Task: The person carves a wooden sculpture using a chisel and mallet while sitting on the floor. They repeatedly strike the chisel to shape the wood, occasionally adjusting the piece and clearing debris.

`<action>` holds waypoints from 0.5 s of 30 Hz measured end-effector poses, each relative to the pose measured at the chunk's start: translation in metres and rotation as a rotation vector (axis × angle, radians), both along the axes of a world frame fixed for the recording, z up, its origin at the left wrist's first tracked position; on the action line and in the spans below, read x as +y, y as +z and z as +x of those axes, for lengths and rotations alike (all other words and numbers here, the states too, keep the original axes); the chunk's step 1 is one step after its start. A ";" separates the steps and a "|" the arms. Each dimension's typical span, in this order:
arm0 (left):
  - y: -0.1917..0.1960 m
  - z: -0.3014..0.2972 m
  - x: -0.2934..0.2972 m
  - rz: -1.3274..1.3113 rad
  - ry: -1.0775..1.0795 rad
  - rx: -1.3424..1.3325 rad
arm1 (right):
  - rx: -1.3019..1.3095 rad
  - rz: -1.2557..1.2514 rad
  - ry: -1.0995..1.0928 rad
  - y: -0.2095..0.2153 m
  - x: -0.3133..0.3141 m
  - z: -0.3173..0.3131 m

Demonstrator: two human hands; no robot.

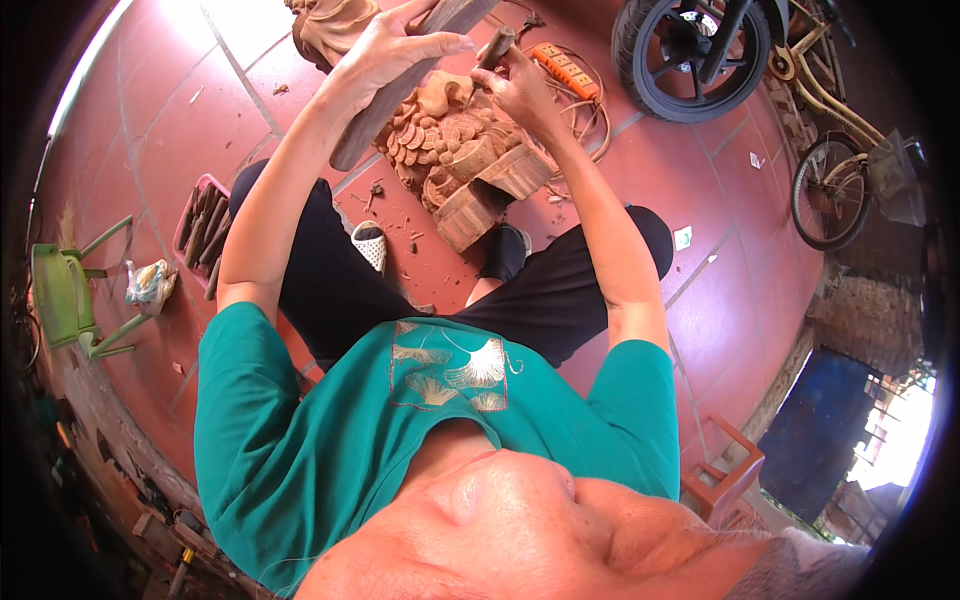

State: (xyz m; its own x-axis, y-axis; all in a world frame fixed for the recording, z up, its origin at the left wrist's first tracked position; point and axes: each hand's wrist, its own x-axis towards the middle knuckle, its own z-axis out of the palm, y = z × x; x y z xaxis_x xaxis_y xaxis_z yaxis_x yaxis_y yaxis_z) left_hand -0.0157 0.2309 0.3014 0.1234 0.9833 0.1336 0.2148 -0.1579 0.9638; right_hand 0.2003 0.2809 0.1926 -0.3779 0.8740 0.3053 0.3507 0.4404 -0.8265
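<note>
My left hand (385, 50) grips a long wooden mallet (375, 120) that slants from upper right to lower left above the work. Just to its right, my right hand (520, 85) holds a chisel (493, 52) with its tip down on a carved wooden sculpture (460, 160). The sculpture is reddish-brown with scale-like carving and a blocky base, resting on the floor between my legs. Wood chips lie scattered around it on the red tiled floor (180, 110).
A pink tray of several chisels (200, 225) lies at my left. A green plastic chair (65, 295) and a plastic bag (150, 282) stand further left. An orange power strip (565, 68), a motorbike wheel (690, 55), a bicycle (835, 170) and a red stool (725, 470) are on the right.
</note>
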 end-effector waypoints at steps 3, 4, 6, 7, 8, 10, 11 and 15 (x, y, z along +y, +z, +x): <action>-0.002 -0.003 0.001 0.011 -0.036 -0.049 | 0.034 -0.069 -0.001 -0.006 0.003 0.000; -0.003 -0.004 0.001 0.007 -0.046 -0.073 | 0.045 -0.091 0.002 -0.008 0.004 0.001; -0.003 -0.006 0.000 -0.006 -0.052 -0.085 | 0.069 -0.136 0.015 -0.006 0.003 0.001; -0.001 -0.007 -0.002 -0.015 -0.051 -0.075 | 0.072 -0.144 0.019 -0.006 0.004 0.000; 0.001 -0.007 -0.003 -0.023 -0.051 -0.062 | 0.079 -0.150 0.022 -0.007 0.005 0.001; 0.002 -0.008 -0.003 -0.030 -0.048 -0.063 | 0.075 -0.150 0.027 -0.009 0.007 0.000; 0.002 -0.008 -0.004 -0.033 -0.046 -0.066 | 0.063 -0.145 0.030 -0.010 0.008 0.000; 0.001 -0.009 -0.003 0.015 -0.060 -0.054 | 0.018 -0.104 0.024 -0.008 0.004 -0.004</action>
State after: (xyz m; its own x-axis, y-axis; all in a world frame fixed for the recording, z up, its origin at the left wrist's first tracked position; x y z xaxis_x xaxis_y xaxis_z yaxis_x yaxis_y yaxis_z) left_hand -0.0252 0.2279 0.3023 0.1745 0.9722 0.1563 0.1522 -0.1835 0.9712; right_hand 0.1966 0.2852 0.1845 -0.3946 0.8921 0.2200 0.3256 0.3597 -0.8744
